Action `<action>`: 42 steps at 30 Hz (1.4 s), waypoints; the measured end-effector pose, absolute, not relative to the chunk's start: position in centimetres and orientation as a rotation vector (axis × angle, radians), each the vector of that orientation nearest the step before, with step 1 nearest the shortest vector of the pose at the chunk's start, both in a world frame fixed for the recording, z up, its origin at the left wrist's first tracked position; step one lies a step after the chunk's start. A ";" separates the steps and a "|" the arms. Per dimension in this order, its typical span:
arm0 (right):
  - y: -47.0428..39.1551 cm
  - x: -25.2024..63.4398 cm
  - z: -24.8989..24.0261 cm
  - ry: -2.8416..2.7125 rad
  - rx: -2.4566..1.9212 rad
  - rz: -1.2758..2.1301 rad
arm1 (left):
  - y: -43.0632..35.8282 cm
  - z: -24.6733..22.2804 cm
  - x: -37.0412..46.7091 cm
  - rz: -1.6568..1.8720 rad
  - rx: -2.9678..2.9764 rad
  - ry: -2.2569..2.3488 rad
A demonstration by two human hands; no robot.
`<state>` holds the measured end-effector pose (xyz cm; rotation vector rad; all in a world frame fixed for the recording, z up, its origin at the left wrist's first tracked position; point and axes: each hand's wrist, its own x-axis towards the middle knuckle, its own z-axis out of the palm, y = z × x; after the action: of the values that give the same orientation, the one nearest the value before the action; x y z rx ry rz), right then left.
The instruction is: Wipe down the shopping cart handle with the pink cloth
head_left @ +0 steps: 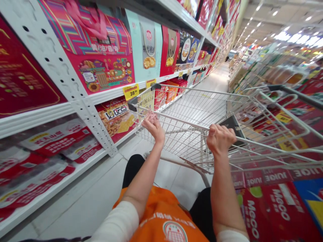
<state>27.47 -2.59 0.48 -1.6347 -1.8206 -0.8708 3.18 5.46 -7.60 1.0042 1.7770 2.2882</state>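
Note:
A wire shopping cart [186, 143] stands sideways in front of me, across the aisle. My left hand [154, 127] is closed around its near top rail, close to the dark plastic corner on the left. Farther right along that same rail, my right hand [220, 137] grips in a fist with the knuckles up. The basket wires show the pale floor through them. A dark panel [230, 129] sits at the cart's right part, partly behind my right hand.
White shelving [93, 97] with gift boxes runs along the left, a yellow price tag [131, 91] on its edge. Stacked red drink cartons [272, 205] stand close on the right. The tiled aisle floor [212, 82] stretches ahead between the shelves and displays.

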 end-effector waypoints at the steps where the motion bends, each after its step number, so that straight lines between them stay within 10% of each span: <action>1: -2.7 27.1 0.4 -1.815 -1.633 -0.873 | 5.1 -7.6 4.0 2.291 1.041 1.749; 42: -8.2 31.5 1.8 -1.841 -1.529 -0.690 | 1.7 -9.6 9.6 2.304 1.354 1.535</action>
<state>31.48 -8.21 1.81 -1.5292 -1.8413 -0.6905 9.61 1.65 -9.58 1.3536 1.5350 2.3036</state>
